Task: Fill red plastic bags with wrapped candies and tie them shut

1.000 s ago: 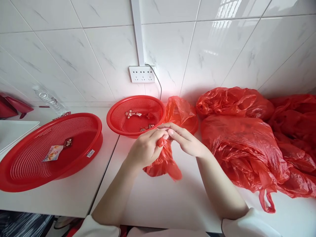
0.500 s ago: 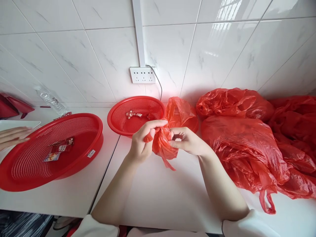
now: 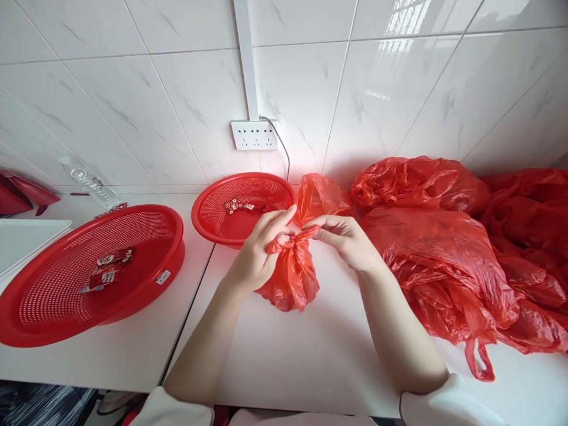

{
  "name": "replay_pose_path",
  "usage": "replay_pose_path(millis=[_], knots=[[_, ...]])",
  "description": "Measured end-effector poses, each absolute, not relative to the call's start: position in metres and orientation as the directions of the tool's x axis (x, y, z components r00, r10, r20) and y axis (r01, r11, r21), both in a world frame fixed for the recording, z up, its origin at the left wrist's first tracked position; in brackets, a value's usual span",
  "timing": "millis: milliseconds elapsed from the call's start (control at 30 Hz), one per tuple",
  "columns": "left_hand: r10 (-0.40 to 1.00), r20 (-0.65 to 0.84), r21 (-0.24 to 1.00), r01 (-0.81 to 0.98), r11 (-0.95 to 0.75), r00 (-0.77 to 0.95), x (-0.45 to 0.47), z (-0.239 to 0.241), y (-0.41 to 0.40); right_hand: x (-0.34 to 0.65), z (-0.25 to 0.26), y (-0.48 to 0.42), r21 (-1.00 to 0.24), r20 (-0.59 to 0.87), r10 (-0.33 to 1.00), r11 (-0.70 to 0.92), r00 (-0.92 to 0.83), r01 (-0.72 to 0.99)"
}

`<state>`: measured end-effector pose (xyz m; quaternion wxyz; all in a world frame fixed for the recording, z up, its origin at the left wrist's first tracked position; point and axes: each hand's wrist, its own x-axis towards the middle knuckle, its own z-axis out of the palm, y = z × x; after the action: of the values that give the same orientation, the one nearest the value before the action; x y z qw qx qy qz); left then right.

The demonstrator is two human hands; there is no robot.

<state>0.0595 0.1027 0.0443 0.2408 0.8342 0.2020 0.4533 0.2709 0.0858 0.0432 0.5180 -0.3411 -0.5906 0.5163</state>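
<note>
A small red plastic bag hangs between my two hands over the white table, its top twisted together and its lower part rounded. My left hand is closed on one side of the bag's top, thumb and fingers around a gathered end. Between thumb and fingertips, my right hand pinches the other end and draws it out sideways. What lies inside the bag cannot be made out. Just behind my hands stand a small red basket with a few wrapped snacks and another red plastic bag.
A large red basket with several small packets stands at the left, beside a white tray. Piles of red plastic bags cover the right side. A clear bottle lies near the wall, below a power socket.
The bag now hangs lower with its rounded body downward, and my right hand has pulled one end out. The other person's hand has left the large basket, where another packet shows.
</note>
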Motion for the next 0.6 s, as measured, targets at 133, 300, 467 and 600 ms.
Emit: replay_pose_path(millis=[133, 300, 467, 600], knots=[[0.678, 0.548, 0.609, 0.323, -0.725, 0.49, 0.046, 0.051, 0.105, 0.284, 0.047, 0.087, -0.958, 0.191, 0.943, 0.119, -0.271, -0.26], [0.734, 0.493, 0.587, 0.444, -0.677, 0.467, 0.04, 0.057, 0.104, 0.283, 0.045, 0.086, -0.924, 0.25, 0.928, 0.145, -0.274, -0.354], [0.71, 0.521, 0.531, 0.471, -0.704, 0.474, 0.037, 0.062, 0.1, 0.287, 0.047, 0.08, -0.931, 0.308, 0.916, 0.236, -0.256, -0.278], [0.772, 0.471, 0.633, 0.446, -0.632, 0.426, 0.035, 0.069, 0.096, 0.291, 0.051, 0.075, -0.923, 0.346, 0.921, 0.3, -0.178, -0.241]])
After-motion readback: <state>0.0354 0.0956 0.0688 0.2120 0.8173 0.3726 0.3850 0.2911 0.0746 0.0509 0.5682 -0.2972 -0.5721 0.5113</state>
